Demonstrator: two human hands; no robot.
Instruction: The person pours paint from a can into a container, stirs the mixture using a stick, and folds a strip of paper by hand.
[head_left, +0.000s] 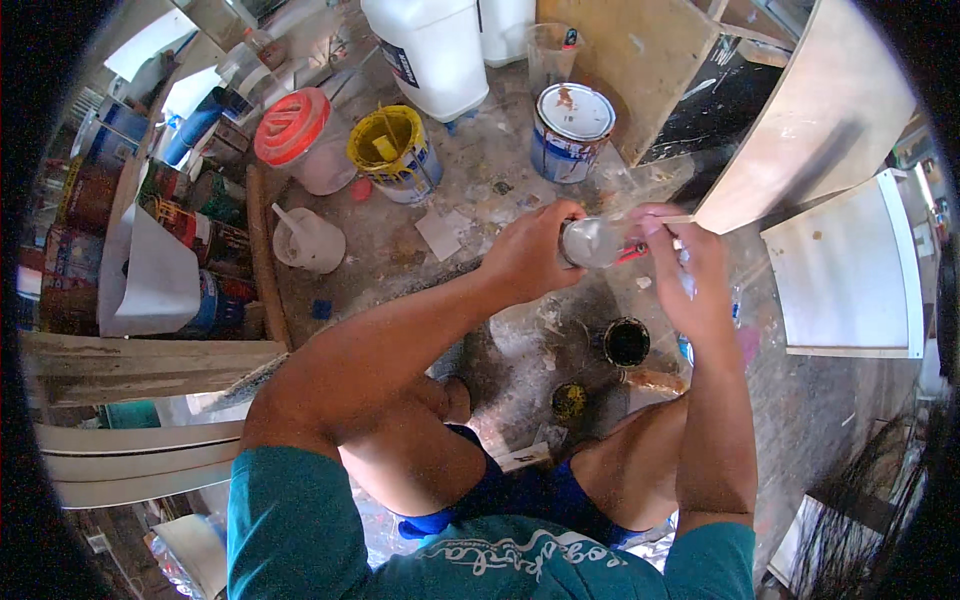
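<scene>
The left hand [535, 250] wraps around a pale round container [594, 243], held above the paint-stained floor [480, 195]; the right hand [692, 260] curls just beside it, its grip unclear. Beyond stand a white-lidded paint can [572, 130] with a blue label [562, 157] and a white plastic jug [437, 55] with a dark label [398, 62]. White script [535, 555] crosses the teal T-shirt [290, 520].

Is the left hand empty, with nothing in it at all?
No, the left hand is curled around a small round container.
</scene>
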